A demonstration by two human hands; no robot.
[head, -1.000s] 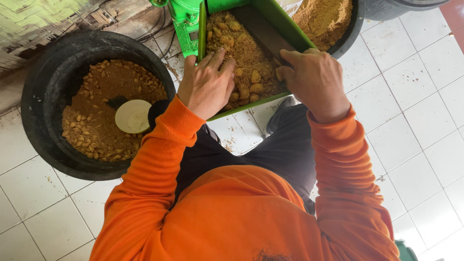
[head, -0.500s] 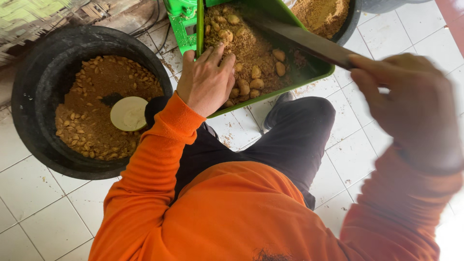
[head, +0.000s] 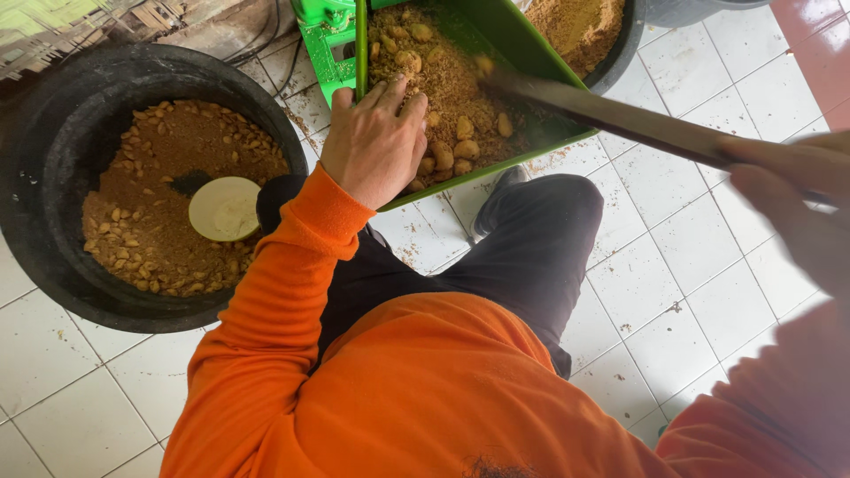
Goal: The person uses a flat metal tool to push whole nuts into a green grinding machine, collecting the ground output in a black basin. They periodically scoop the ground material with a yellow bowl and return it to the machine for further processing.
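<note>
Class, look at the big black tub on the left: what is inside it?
The black tub holds brown crumbly meal with pale lumps, and a round cream lid on top. What lies beneath the meal is covered.

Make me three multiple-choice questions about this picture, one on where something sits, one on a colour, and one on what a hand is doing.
1. Where does the pale round lid lie?
A. On the brown crumbly mix in the big black round tub
B. In the green tray
C. On the floor tiles

2. What colour is the rectangular tray that holds the crumbly mix with pale lumps?
A. Blue
B. Green
C. White

3. What is the right hand doing?
A. Resting flat on the tiles
B. Holding a long flat stick that reaches into the tray
C. Gripping the tub's rim

Answers: 1 A, the lid lies on the mix inside the tub. 2 B, the tray's walls are bright green. 3 B, the blurred fingers close round the stick, while the left hand rests on the tray's edge.
</note>
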